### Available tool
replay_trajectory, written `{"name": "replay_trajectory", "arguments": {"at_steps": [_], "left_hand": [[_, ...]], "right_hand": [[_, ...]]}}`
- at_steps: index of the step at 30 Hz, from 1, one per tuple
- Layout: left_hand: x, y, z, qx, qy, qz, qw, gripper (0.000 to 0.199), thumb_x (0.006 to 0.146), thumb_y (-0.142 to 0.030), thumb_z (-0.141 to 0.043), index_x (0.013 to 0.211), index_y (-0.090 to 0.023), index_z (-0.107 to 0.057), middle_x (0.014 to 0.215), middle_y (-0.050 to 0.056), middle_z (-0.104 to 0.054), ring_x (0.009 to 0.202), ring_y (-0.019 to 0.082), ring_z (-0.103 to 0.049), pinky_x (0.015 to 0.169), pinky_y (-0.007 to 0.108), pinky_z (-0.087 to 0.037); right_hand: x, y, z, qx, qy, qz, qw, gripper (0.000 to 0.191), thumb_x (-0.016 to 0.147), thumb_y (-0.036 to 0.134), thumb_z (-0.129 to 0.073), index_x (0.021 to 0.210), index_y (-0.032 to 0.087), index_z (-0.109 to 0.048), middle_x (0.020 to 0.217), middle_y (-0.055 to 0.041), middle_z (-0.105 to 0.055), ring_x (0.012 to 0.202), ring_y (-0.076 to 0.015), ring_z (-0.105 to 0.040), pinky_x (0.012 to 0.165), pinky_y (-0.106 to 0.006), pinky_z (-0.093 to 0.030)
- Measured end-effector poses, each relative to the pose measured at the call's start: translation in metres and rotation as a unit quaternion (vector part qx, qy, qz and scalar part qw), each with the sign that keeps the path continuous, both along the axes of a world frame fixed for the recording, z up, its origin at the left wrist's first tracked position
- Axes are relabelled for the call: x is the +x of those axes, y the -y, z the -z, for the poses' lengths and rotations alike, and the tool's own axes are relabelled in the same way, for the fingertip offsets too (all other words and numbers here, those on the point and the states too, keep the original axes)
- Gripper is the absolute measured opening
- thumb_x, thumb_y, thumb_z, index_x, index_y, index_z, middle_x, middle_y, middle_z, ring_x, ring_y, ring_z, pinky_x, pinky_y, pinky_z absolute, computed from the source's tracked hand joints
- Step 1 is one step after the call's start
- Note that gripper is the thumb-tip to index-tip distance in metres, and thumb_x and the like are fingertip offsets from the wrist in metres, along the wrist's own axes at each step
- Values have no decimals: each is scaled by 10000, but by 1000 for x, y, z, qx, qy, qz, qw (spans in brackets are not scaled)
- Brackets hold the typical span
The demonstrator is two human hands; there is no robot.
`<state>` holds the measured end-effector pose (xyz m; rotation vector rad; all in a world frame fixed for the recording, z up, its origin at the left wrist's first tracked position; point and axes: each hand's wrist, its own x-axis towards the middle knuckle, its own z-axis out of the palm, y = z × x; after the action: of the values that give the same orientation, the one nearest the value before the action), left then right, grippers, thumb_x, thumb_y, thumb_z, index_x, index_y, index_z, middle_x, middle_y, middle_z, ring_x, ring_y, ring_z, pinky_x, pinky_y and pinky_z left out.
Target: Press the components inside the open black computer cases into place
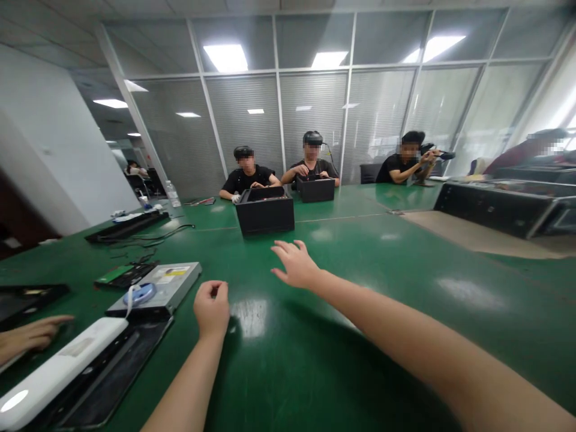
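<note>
My left hand (211, 307) is curled into a loose fist just above the green table (360, 288), and I cannot make out anything inside it. It sits right of a grey optical drive (157, 288) with a blue tape roll (139, 294) on top. My right hand (294, 264) stretches forward over the table with fingers spread, holding nothing. Ahead of it stands a black open box (265, 211).
A white flat device (58, 366) lies on a black panel (108, 375) at lower left, with another person's hand (27, 336) beside it. Three people sit across the table; one has a second black box (315, 188). A long black case (495, 207) lies at right.
</note>
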<state>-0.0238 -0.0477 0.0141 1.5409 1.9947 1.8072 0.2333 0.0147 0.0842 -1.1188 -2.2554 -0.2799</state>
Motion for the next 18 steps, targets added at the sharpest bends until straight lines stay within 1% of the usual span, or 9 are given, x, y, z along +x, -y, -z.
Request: {"name": "replay_trajectory", "arguments": {"at_steps": [2, 3, 5, 9, 13, 16, 18], "left_hand": [[2, 2, -1, -9, -16, 26, 999, 193, 808, -371, -560, 763, -194, -622, 738, 16, -614, 713, 189, -580, 684, 298, -442], [3, 2, -2, -11, -24, 36, 999, 193, 812, -371, -556, 761, -196, -618, 741, 17, -615, 719, 191, -583, 688, 299, -442], [4, 3, -2, -14, -32, 46, 998, 192, 812, -371, -553, 750, -199, -610, 741, 19, -615, 725, 195, -585, 689, 301, -441], [7, 4, -2, -21, -48, 63, 997, 202, 813, -383, -544, 756, -201, -609, 741, 23, -619, 727, 201, -587, 684, 301, -443], [12, 5, -5, -36, -62, 89, 993, 211, 810, -398, -543, 766, -205, -613, 751, 27, -631, 724, 206, -596, 677, 303, -450], [18, 10, -11, -47, -73, 118, 989, 223, 807, -409, -540, 762, -203, -615, 757, 28, -641, 721, 205, -601, 673, 301, -450], [23, 16, -14, -60, -83, 141, 985, 240, 809, -421, -536, 761, -200, -618, 745, 24, -636, 712, 201, -598, 673, 300, -449]], "right_hand": [[-3, 21, 26, -32, 16, -49, 998, 572, 868, 390, -625, 1370, 160, -476, 1468, -193, -459, 1288, -303, -476, 1115, -546, -211], [1, 32, 35, -48, 22, -66, 996, 552, 865, 382, -625, 1355, 166, -488, 1467, -192, -461, 1278, -301, -486, 1110, -543, -214], [19, 52, 46, -82, 12, -77, 994, 524, 864, 376, -622, 1334, 177, -502, 1457, -185, -474, 1278, -296, -492, 1097, -532, -231], [71, 91, 52, -132, -37, -54, 989, 450, 868, 370, -607, 1277, 195, -537, 1404, -164, -530, 1301, -274, -483, 1068, -507, -274], [123, 128, 59, -164, -81, 6, 983, 369, 849, 345, -620, 1192, 212, -587, 1356, -144, -569, 1271, -278, -512, 1059, -519, -292], [153, 145, 65, -190, -142, 49, 970, 338, 833, 338, -633, 1146, 213, -604, 1306, -127, -595, 1122, -251, -610, 1020, -493, -363], [169, 146, 66, -184, -182, 62, 964, 314, 825, 325, -637, 1116, 208, -616, 1284, -118, -599, 1002, -221, -650, 982, -458, -415]]}}
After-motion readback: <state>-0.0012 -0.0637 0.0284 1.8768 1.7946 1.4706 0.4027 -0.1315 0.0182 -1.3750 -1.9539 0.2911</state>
